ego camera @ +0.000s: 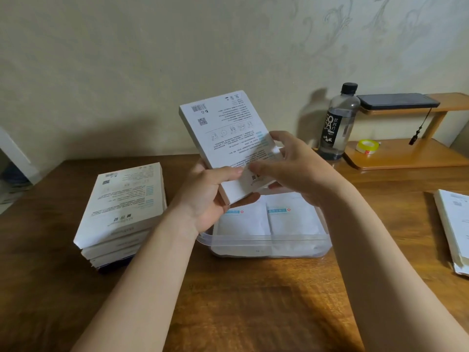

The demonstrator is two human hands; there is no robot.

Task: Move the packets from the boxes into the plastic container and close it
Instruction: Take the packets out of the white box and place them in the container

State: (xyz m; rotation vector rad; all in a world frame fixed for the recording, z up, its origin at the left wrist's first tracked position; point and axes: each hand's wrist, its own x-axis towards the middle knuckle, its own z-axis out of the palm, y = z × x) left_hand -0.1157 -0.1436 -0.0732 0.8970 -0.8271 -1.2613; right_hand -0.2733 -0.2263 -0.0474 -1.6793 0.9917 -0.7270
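A flat white printed box (223, 128) is held tilted above the clear plastic container (266, 246). My left hand (213, 196) grips the box's lower left edge, thumb on its face. My right hand (291, 163) holds the box's lower right end, fingers around the near flap. Inside the open container lie white packets (291, 219) side by side, with small blue labels. A stack of several more white boxes (121, 212) rests on the wooden table left of the container. No lid is in view.
At the right table edge lies a flattened white box (454, 224). Behind the container stands a soda bottle (338, 123). A small wooden shelf (406, 153) at back right carries a tape roll (367, 146) and a phone (398, 101).
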